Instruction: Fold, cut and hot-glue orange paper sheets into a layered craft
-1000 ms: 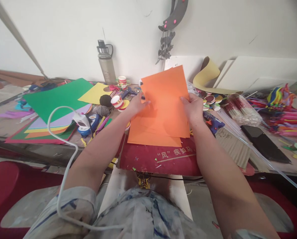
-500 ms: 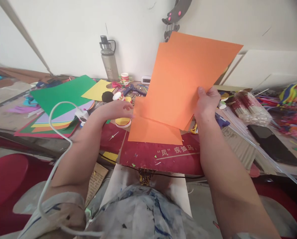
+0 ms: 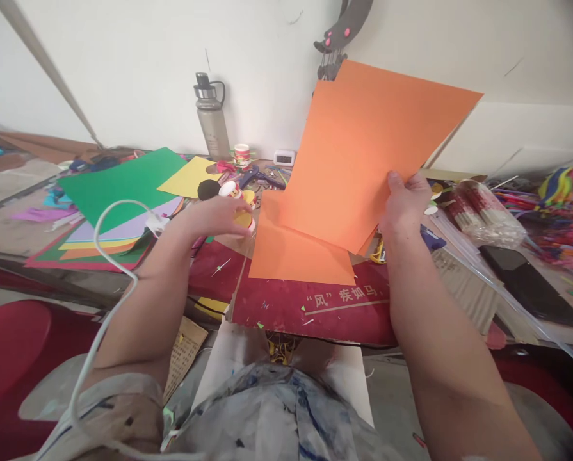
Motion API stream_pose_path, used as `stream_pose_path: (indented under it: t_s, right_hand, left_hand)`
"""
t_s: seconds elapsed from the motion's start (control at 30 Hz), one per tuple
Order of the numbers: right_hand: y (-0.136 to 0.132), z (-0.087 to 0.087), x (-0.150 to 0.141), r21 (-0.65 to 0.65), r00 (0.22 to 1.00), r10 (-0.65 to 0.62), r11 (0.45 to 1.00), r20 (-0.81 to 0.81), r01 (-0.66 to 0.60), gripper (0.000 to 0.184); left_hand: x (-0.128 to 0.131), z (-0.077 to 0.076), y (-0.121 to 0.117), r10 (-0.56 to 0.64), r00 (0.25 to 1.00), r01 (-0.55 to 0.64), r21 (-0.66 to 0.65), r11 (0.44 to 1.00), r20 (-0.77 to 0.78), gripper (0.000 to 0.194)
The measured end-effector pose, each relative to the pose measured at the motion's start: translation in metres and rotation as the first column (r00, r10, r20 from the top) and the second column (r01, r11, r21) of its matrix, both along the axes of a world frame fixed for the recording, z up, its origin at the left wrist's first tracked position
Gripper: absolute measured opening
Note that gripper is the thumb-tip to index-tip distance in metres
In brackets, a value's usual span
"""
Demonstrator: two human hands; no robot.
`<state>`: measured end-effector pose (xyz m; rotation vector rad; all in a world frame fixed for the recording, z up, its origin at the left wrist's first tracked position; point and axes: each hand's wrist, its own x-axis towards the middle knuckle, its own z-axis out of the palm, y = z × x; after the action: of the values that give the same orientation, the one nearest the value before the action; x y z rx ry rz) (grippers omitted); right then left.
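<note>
My right hand (image 3: 405,203) grips the lower right edge of a stack of orange paper sheets (image 3: 367,147) and holds them tilted up off the table. One more orange sheet (image 3: 290,253) lies flat on the red board (image 3: 310,304) below. My left hand (image 3: 219,214) hovers palm down, fingers apart, at the left edge of that flat sheet, over a yellow tape roll (image 3: 244,219); contact with the roll is unclear.
A green sheet (image 3: 118,182) and a yellow sheet (image 3: 187,176) top a pile of coloured paper at left. A white cable (image 3: 108,282) loops over my left arm. A grey bottle (image 3: 212,125) stands by the wall. A black phone (image 3: 531,285) and stick bundles lie right.
My right hand lifted the orange stack up and to the right off the table. My left hand let go of the paper and moved left, over the tape roll.
</note>
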<state>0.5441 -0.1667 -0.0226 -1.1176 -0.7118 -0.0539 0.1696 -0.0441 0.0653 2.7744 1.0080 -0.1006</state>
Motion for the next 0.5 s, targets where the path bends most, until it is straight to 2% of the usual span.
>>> stream_pose_path:
  t_s: [0.1, 0.13, 0.2, 0.27, 0.37, 0.47, 0.5]
  right_hand:
    - [-0.002, 0.005, -0.002, 0.01, 1.0, -0.012, 1.0, -0.007, 0.013, 0.015]
    - [-0.003, 0.006, -0.003, 0.005, 1.0, -0.017, 1.0, -0.01, 0.018, 0.015]
    - [-0.005, 0.009, -0.005, -0.006, 0.999, -0.031, 0.999, -0.009, 0.031, 0.017]
    - [-0.007, 0.011, -0.006, -0.025, 0.999, -0.042, 0.999, 0.001, 0.042, 0.019]
    - [-0.009, 0.013, -0.008, -0.053, 0.999, -0.033, 0.998, 0.01, 0.033, 0.023]
    - [-0.009, 0.012, -0.009, -0.075, 1.0, -0.013, 0.997, 0.017, 0.014, 0.028]
    - [-0.009, 0.011, -0.009, -0.083, 1.0, -0.003, 0.997, 0.017, 0.004, 0.029]
  left_hand:
    - [0.025, 0.01, 0.018, 0.112, 0.948, -0.144, 0.089, 0.986, 0.298, 0.062]
    - [0.036, 0.011, 0.026, 0.129, 0.924, -0.181, 0.115, 0.977, 0.36, 0.064]
    - [0.061, 0.012, 0.046, 0.157, 0.908, -0.23, 0.152, 0.961, 0.388, 0.063]
    - [0.085, 0.009, 0.068, 0.128, 0.934, -0.201, 0.195, 0.96, 0.334, 0.059]
    - [0.113, -0.002, 0.099, 0.178, 0.977, -0.202, 0.232, 0.951, 0.12, 0.063]
    - [0.126, -0.014, 0.123, 0.184, 0.979, -0.157, 0.257, 0.954, -0.086, 0.058]
    - [0.128, -0.018, 0.129, 0.16, 0.981, -0.128, 0.257, 0.958, -0.109, 0.059]
